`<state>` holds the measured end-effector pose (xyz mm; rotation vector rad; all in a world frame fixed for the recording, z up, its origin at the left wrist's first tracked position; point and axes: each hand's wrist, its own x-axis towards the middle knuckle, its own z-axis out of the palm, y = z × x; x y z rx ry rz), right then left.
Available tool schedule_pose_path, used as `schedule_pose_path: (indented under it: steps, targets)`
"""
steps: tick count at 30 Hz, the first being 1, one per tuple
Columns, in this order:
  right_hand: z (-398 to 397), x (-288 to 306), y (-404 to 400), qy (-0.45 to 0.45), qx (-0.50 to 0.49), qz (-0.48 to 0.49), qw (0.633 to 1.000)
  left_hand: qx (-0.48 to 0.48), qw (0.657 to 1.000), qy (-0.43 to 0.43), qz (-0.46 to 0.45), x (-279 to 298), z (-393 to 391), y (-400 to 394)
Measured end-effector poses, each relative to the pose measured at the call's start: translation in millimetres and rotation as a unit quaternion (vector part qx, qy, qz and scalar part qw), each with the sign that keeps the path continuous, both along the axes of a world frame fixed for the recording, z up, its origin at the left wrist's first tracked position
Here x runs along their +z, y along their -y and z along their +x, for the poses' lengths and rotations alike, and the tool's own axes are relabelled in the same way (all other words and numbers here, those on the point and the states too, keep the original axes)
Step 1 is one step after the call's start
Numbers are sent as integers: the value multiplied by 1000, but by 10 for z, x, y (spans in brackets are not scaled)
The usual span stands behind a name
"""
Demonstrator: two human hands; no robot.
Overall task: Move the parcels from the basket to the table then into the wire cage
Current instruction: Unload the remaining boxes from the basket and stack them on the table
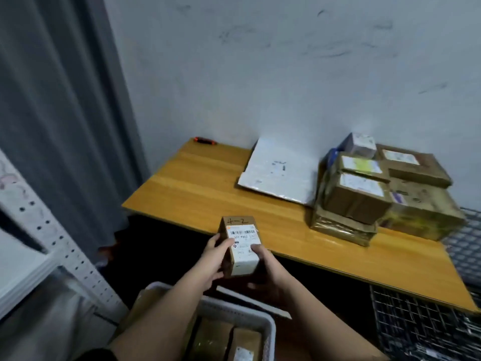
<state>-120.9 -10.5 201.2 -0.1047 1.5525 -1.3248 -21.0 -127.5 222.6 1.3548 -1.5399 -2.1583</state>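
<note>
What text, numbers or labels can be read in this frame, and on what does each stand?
"4-2": handwritten on the top flap of the small box held in both hands.
"507-P802": partly legible under the barcode on that box's label.
Labels on the stacked parcels and the white mailer: too blurred.

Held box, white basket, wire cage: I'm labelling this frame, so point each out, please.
Held box [243, 246]: head view, on its white label.
White basket [270, 332]: head view, on its right rim.
Wire cage [416, 324]: head view, on its mesh.
</note>
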Motion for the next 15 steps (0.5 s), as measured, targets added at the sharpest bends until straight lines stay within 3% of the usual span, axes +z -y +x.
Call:
schedule_pose_path:
  steps: [6,15]
  targets:
    - [-653,366,-512,-9,-106,-37,994,-136,989,9,-60,504,-809,-273]
    - [-1876,805,-1116,-73,-204,-66,974,-235,969,-6,-75,856,-1981,-865]
